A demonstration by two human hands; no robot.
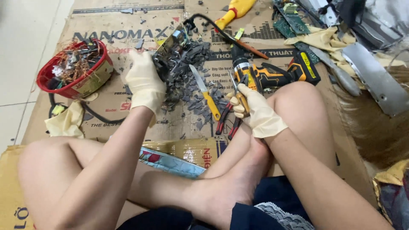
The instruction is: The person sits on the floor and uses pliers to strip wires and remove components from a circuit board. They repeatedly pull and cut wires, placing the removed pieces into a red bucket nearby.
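Gloves cover both our hands. Our left hand (pixel 145 83) is closed around a shiny metal component (pixel 169 46), tilted up and away over grey fragments (pixel 191 81) on the cardboard (pixel 128 25). Our right hand (pixel 255 110), nearer our knees, is closed on red-handled pliers (pixel 232 113), their long axis pointing toward that component.

My gloved left hand (pixel 145 83) grips a metal-cased part (pixel 170 44), tilted over a heap of grey shards (pixel 189 81) on the cardboard (pixel 128 25). My right hand (pixel 255 108) closes on red-handled pliers (pixel 230 117), tips up. A yellow-handled knife (pixel 205 91) lies between my hands. Just beyond the pliers lies a yellow drill (pixel 272 74). Far left sits a red basket (pixel 76 70) of copper wire.
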